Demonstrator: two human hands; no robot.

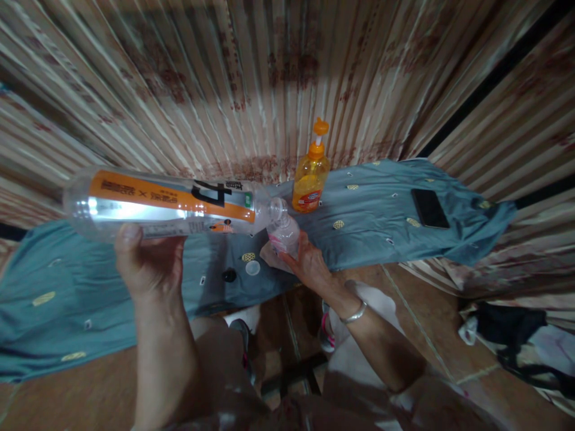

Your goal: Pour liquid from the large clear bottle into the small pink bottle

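Observation:
My left hand (150,260) is closed around the underside of a big clear plastic bottle (171,206) with an orange and silver label, tipped on its side. Its neck points right and meets the mouth of a small clear bottle (285,236) with pink markings. Around that small bottle my right hand (305,260) is closed, just above the cloth. A pale, flat piece of cloth or paper (272,257) lies under it. Whether liquid passes between the two bottles I cannot make out. A black cap (229,275) and a clear round lid (253,267) lie below the big bottle.
An orange pump bottle (309,182) stands upright behind the small bottle. A black phone (430,208) rests toward the right end of the teal cloth (368,233). Patterned curtains (251,78) hang behind. Dark fabric items (512,326) lie on the floor at right.

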